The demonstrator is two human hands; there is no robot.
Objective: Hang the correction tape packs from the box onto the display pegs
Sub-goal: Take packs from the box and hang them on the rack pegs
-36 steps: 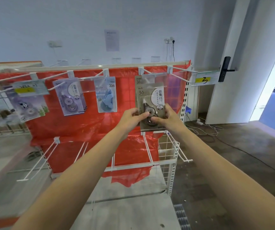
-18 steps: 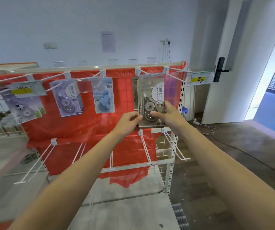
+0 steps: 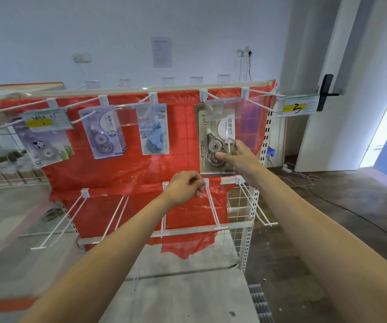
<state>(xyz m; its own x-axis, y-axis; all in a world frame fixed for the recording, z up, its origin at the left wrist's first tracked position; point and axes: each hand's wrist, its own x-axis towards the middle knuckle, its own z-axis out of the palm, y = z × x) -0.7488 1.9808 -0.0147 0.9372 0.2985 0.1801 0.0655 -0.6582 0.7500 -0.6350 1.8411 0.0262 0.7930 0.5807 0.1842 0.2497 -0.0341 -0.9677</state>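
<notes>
The person stands at a display rack [image 3: 127, 89] backed with red plastic sheeting [image 3: 181, 127]. The right hand [image 3: 239, 157] pinches the grey correction tape pack [image 3: 216, 138] near its lower right, thumb across the front and fingers behind; that grip is closed on the pack, which hangs upright under the fourth peg [image 3: 213, 96] of the top row, its upper edge behind a clear label holder. The left hand [image 3: 185, 187] sits lower, just below the pack and apart from it, fingers loosely curled around nothing, fingertips close to a white lower peg [image 3: 213, 210]. Further left on the top row hang a blue pack [image 3: 155, 129], a purple pack [image 3: 105, 132] and a panda-print pack [image 3: 45, 145]. At the far right, a tag marked with a yellow strip [image 3: 296, 108] ends the outermost peg.
</notes>
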